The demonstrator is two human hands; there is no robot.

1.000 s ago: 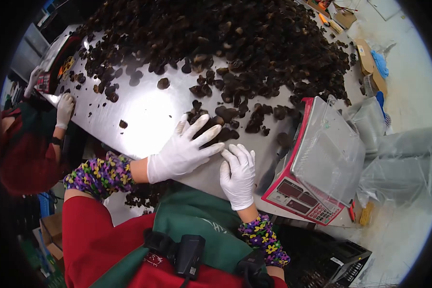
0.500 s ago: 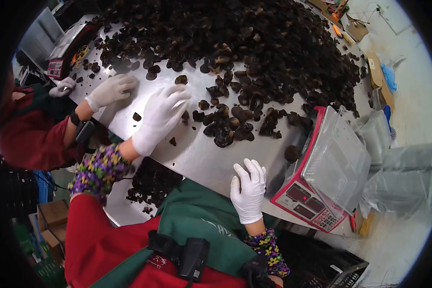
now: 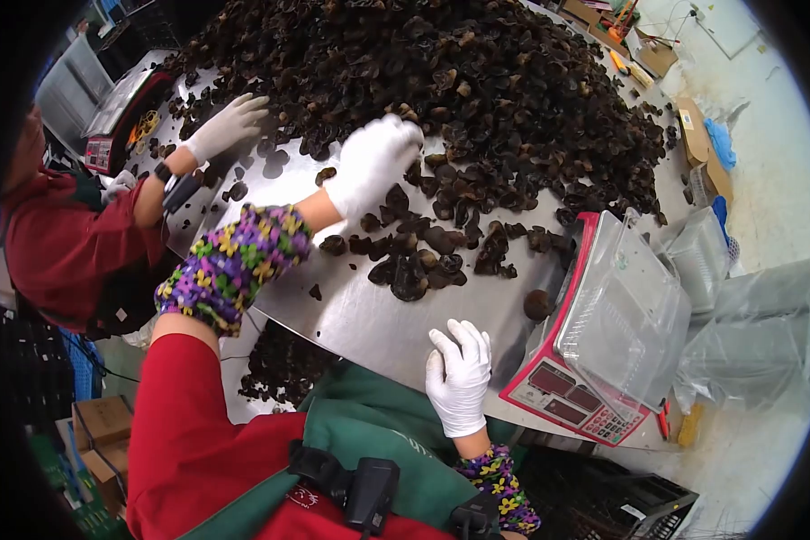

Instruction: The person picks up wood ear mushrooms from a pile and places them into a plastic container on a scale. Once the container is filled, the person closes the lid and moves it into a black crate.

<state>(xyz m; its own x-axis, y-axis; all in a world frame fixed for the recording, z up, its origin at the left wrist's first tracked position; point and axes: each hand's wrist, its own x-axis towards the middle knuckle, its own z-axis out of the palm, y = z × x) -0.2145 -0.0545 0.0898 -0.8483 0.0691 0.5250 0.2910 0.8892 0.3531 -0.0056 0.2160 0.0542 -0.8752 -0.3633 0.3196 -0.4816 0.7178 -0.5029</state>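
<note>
- On my feed, the left hand (image 3: 373,166) is blurred at the near edge of the pile of mushrooms (image 3: 477,72); I can't make out whether its fingers grip any.
- I see the right hand (image 3: 459,373) over the near part of the table (image 3: 337,322), fingers extended and loosely bent, with nothing in its grasp.
- A loose clump of mushrooms (image 3: 409,279) lies on the metal between the 2 hands; I'd judge a low, relaxed palm best there, since hard pressing could tear thin pieces.
- I'd want a gentle, unhurried left hand, so bits don't skid over the table's near edge.
- 1 round brown piece (image 3: 537,304) sits just beside the scale (image 3: 553,387); I'd take care not to knock either with the right hand.
- A co-worker's gloved hand (image 3: 229,129) reaches toward the pile's left side, so I'd give it room.
</note>
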